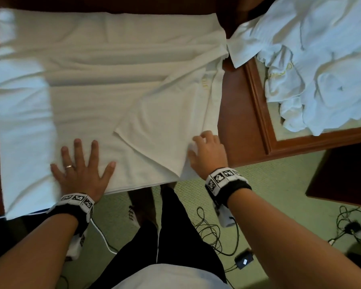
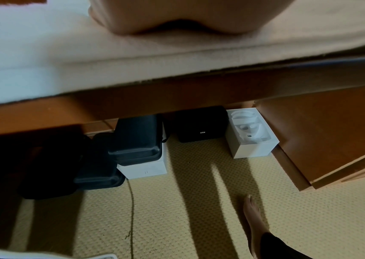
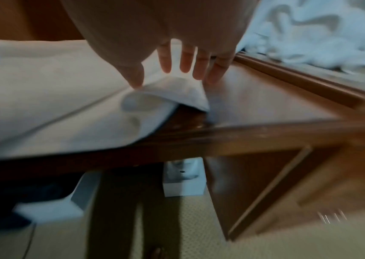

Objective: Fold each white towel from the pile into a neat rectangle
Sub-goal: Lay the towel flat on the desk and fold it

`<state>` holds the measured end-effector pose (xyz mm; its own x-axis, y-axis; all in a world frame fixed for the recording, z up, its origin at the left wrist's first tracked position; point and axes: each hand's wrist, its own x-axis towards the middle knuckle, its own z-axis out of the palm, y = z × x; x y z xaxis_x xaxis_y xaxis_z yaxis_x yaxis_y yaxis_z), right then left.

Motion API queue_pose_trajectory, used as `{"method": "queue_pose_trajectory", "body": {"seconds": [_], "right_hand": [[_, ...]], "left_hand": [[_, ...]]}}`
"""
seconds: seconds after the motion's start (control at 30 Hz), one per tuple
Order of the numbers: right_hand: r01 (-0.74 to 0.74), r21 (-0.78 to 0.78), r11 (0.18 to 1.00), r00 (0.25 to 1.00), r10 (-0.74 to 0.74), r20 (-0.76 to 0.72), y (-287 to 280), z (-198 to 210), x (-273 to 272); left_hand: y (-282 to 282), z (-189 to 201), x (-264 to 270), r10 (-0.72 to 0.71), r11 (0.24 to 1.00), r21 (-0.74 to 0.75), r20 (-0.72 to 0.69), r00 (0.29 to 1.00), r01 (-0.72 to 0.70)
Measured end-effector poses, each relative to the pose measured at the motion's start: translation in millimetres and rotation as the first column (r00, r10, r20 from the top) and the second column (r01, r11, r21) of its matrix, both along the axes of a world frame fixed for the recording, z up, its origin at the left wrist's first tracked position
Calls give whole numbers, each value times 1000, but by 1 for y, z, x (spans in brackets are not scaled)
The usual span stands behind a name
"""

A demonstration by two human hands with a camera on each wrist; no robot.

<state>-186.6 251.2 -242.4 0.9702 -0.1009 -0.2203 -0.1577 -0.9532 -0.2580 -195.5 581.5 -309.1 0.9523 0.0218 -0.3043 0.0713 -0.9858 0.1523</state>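
A white towel lies spread over most of the wooden tabletop, reaching from its far edge to the near edge, where the hem runs just along the wood. Its right part is turned back over itself, so a loose corner flap rests diagonally on the flat cloth. The left hand lies flat on the towel by the near edge — fingers spread wide, palm down, a ring on one finger. The right hand is at the towel's near right corner; the right wrist view shows the thumb touching the raised fold of cloth and the other fingers straight and slightly apart above it, though blur hides whether anything is pinched. The pile of crumpled white towels sits on a neighbouring framed surface beyond the tabletop's right edge. Below — green carpet and tangled cables.
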Motion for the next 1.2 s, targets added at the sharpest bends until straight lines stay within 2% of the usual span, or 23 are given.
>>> {"method": "queue_pose_trajectory", "body": {"seconds": [0.07,0.13,0.17,0.23,0.4,0.47,0.53,0.6,0.63,0.67,0.73,0.8,0.83,0.9,0.93,1.0,1.1,1.2], "right_hand": [[193,-44,980,980,-195,-45,-23,-4,-8],[435,42,900,897,-428,-115,-39,-6,-2],[491,60,869,862,-476,-173,-45,-7,4],[497,53,866,846,-470,-254,-49,-6,14],[491,93,866,855,-459,-240,-59,5,21],[553,165,816,829,-522,-200,-70,12,17],[633,236,738,772,-626,-112,-87,19,8],[698,227,680,704,-709,-38,-103,24,-8],[712,185,678,692,-722,-18,-109,23,-16],[704,130,698,705,-710,-5,-113,21,-23],[607,67,792,792,-610,39,-110,13,-30],[398,12,917,916,-398,50,-96,8,-26],[277,-36,960,961,-278,-7,-89,5,-26],[124,-113,986,965,-146,-216,-86,-4,-34],[114,-138,984,939,-152,-307,-90,-8,-41],[146,-184,972,904,-206,-373,-101,-12,-51],[176,-263,949,917,-255,-306,-96,-6,-43],[87,-203,975,981,-119,-152,-62,-2,-19]], "left_hand": [[1,-1,-1,6,1000,9,-8,1000,-5],[2,-2,-2,9,1000,17,-13,1000,-8],[3,-2,-2,15,1000,20,-15,1000,-15],[2,-1,0,41,999,24,-27,999,-40],[-1,6,5,90,996,2,-44,995,-90],[-1,7,5,88,996,1,-52,995,-88],[-1,8,4,76,997,6,-46,996,-76],[0,10,1,53,998,18,-41,998,-53],[1,12,0,47,999,29,-53,997,-46],[2,13,-2,42,998,40,-74,996,-39],[5,14,-7,29,999,48,-104,994,-24],[9,13,-9,23,999,44,-127,992,-18],[11,13,-9,24,999,41,-139,990,-19],[14,13,-10,33,999,42,-162,986,-27],[15,13,-9,43,998,47,-169,985,-36],[19,13,-7,57,997,55,-172,983,-49],[19,16,-7,52,998,51,-178,983,-44],[21,17,-8,98,995,54,-172,980,-90]]}}
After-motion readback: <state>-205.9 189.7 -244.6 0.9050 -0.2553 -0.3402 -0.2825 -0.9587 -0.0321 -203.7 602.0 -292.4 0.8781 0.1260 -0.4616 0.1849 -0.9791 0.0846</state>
